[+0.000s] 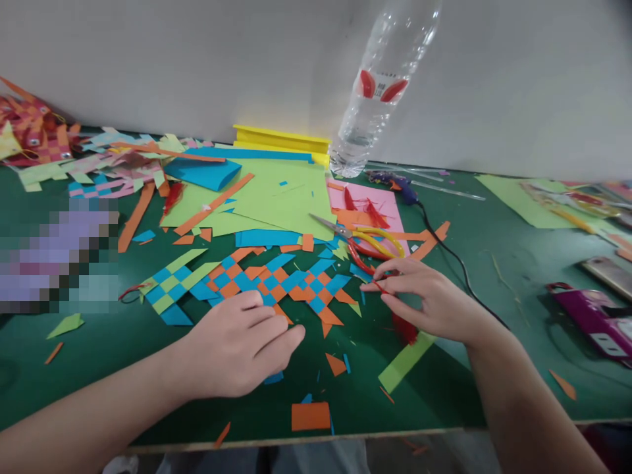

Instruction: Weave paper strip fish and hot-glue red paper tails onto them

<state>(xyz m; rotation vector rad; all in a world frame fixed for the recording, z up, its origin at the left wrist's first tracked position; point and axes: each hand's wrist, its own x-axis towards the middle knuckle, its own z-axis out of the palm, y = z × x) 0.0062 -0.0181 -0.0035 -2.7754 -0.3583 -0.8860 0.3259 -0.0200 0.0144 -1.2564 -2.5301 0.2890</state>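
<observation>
A chain of woven paper strips in blue, orange and green [276, 283] lies across the middle of the green table. My left hand [241, 345] rests at its near edge, fingers curled closed; whatever is under them is hidden. To the right, my right hand [429, 299] pinches the thin red cord of a red tassel [405, 328] between thumb and fingertips. The tassel's strands show beneath that hand, close to the chain's right end. A red cord loop [131, 293] sits at the chain's left end. Just beyond my right hand lie open scissors [365, 238] with red and yellow handles.
Green paper sheets [281, 191] lie behind the chain. A water bottle [375, 99] stands against the wall beside a glue gun [395, 184], whose black cable [447, 250] runs right. Paper scraps, a phone [609, 273] and a purple device [590, 322] lie around.
</observation>
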